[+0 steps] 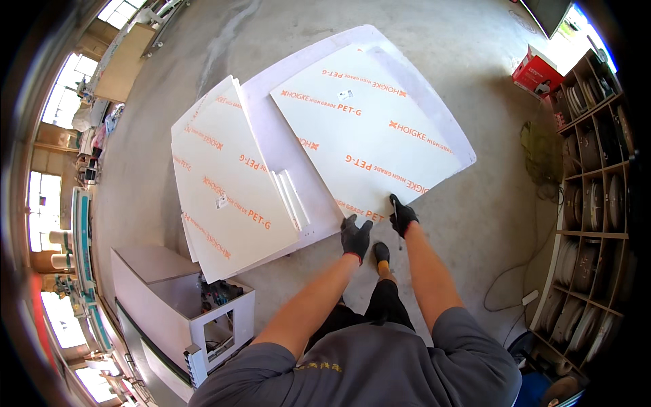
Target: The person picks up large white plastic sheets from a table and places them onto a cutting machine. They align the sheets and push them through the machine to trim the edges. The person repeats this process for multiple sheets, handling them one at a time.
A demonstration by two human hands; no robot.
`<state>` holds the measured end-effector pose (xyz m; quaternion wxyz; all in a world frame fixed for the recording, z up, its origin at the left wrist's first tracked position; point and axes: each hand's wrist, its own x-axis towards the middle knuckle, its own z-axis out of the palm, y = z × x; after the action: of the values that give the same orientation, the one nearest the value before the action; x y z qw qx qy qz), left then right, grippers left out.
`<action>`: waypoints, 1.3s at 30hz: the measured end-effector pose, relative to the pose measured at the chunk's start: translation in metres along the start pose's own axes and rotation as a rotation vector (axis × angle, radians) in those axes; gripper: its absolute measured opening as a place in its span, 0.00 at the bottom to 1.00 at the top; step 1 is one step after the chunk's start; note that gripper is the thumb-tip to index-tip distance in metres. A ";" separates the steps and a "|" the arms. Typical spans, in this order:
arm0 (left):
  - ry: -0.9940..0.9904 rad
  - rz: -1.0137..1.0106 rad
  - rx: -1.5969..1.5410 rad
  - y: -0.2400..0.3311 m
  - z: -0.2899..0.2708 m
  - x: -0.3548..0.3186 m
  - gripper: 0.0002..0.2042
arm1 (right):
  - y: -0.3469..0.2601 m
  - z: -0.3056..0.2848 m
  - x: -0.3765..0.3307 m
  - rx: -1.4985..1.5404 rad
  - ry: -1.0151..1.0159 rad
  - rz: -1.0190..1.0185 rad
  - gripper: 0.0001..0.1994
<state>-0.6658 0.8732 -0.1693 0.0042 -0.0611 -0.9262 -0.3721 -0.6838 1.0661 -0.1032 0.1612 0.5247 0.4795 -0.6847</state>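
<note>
A large white panel [366, 129] with orange print on its film lies at an angle on a pale, white-topped table [274, 136]. My left hand [355, 239], in a black glove, rests at the panel's near edge with its fingers apart on the surface. To its right my right hand [403, 217], also in a black glove, is closed at the panel's near corner. A small, thin greyish thing shows between its fingers; its kind I cannot make out. Left of the panel lies a stack of similar white panels [227, 176], with narrow white strips [290, 197] beside it.
A white cabinet [152, 271] with tools inside stands at the lower left. Along the right runs a wooden shelf rack [576, 234] filled with edging rolls. A red box [536, 73] sits at the upper right. A cable [491, 292] lies on the concrete floor [468, 230].
</note>
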 end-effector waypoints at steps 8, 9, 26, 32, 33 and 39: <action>-0.826 -0.837 -0.875 0.000 -0.081 -0.010 0.25 | 0.097 -0.110 -0.019 0.058 0.086 -0.203 0.23; -0.847 -0.873 -1.024 -0.017 -0.082 -0.014 0.19 | 0.124 -0.118 -0.034 0.065 0.106 -0.225 0.22; -1.900 -0.837 -0.893 0.052 -0.046 -0.204 0.03 | 0.538 -0.014 -0.502 0.893 0.900 -0.140 0.19; -2.362 -0.476 -0.599 0.136 0.042 -0.295 0.06 | 0.574 0.048 -0.496 1.280 1.177 -0.196 0.21; -2.405 -0.400 -0.544 0.142 0.047 -0.318 0.08 | 0.575 0.057 -0.497 1.341 1.221 -0.134 0.21; -2.625 -0.303 0.019 0.212 0.042 -0.455 0.06 | 0.545 0.107 -0.482 1.775 1.595 -0.104 0.20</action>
<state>-0.1883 1.0034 -0.0780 -0.9313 -0.2704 -0.2424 -0.0272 -0.1578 0.5753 0.0511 -0.6291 0.7099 -0.1755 -0.2636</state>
